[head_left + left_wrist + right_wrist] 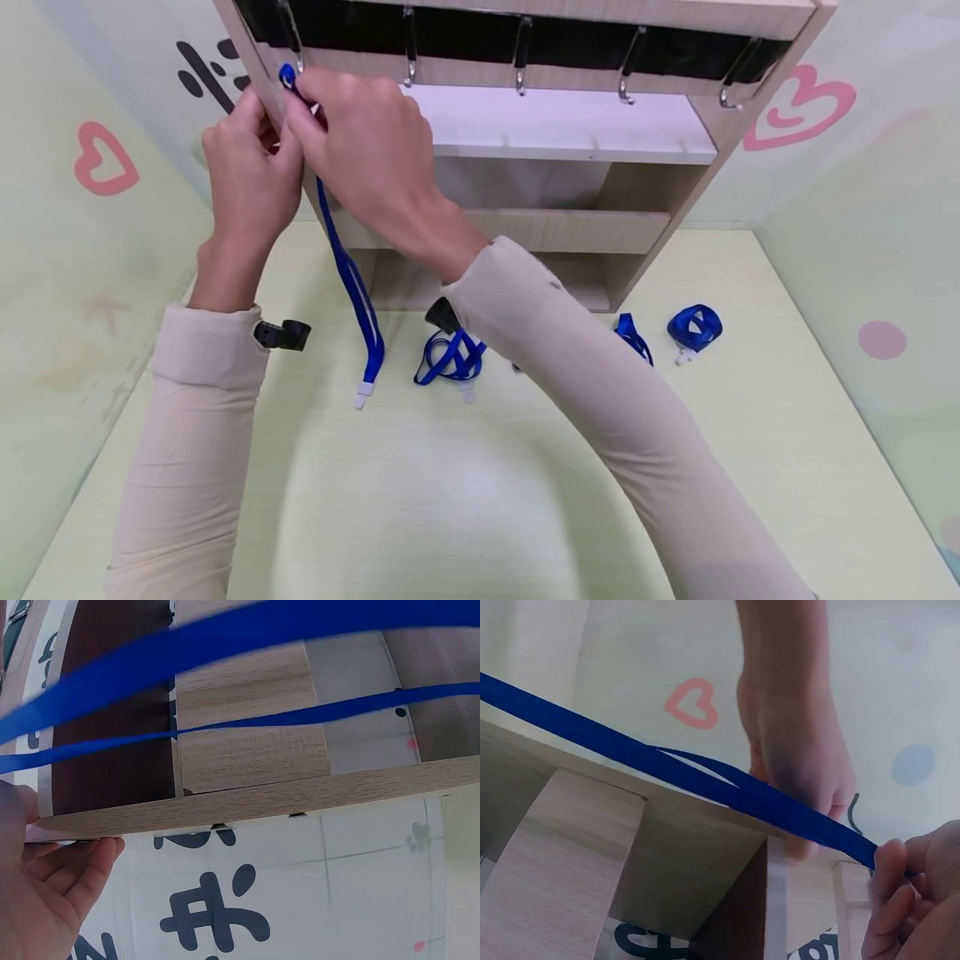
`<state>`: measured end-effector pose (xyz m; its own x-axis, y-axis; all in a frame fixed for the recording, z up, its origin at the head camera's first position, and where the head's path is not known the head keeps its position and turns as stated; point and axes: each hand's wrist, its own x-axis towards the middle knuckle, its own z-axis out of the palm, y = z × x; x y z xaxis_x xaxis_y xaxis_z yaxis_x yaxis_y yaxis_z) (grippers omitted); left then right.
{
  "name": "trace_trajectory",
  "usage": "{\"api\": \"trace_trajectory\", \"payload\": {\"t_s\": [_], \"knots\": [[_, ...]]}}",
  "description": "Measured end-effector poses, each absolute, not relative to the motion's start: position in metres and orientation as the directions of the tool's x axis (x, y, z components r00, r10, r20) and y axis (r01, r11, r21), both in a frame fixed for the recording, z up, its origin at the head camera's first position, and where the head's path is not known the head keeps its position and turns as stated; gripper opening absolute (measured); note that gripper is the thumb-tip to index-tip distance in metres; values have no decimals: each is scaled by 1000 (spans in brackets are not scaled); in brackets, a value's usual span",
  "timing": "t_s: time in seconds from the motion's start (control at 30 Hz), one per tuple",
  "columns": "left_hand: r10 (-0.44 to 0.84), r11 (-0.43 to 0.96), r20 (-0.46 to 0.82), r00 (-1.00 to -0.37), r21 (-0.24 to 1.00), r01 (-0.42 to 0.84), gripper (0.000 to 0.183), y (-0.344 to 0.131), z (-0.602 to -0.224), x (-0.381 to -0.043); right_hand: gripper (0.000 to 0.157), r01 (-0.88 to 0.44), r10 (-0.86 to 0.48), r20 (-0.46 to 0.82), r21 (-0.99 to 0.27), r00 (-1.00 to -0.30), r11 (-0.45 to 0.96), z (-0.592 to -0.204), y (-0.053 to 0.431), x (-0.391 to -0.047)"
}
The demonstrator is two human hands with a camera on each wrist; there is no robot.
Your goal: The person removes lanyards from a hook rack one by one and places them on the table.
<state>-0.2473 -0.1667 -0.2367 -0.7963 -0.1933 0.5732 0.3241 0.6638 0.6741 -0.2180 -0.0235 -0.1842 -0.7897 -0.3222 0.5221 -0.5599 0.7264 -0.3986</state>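
My right hand (367,133) pinches the upper end of a blue lanyard (348,279) at the leftmost metal hook (291,33). A small loop of the strap pokes out above the fingers, and the hand hides part of the hook. From there the lanyard hangs down to its white clip (363,395). With thumb and fingers on either side, my left hand (52,889) grips the edge of the wooden rack's side panel (262,796), close beside the right hand. In the right wrist view the strap (682,776) runs taut from the right fingers.
More hooks (521,58) line the rack's black strip. Coiled blue lanyards (450,358) lie on the pale table (420,500) before the rack, with another coil (695,327) at the right; the right sleeve (600,400) partly covers one. Patterned walls (885,275) stand on both sides.
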Motion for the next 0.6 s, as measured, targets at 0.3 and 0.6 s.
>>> {"api": "trace_trajectory", "payload": {"t_s": [0.3, 0.6], "knots": [[-181, 684, 554, -812, 664, 300, 34, -166, -237, -248, 20, -648, -452, 475, -642, -755, 409, -188, 0, -212], [-190, 667, 548, -814, 681, 303, 35, -167, -237, -249, 15, -590, -612, 289, -718, -736, 370, -205, 23, -217]]}}
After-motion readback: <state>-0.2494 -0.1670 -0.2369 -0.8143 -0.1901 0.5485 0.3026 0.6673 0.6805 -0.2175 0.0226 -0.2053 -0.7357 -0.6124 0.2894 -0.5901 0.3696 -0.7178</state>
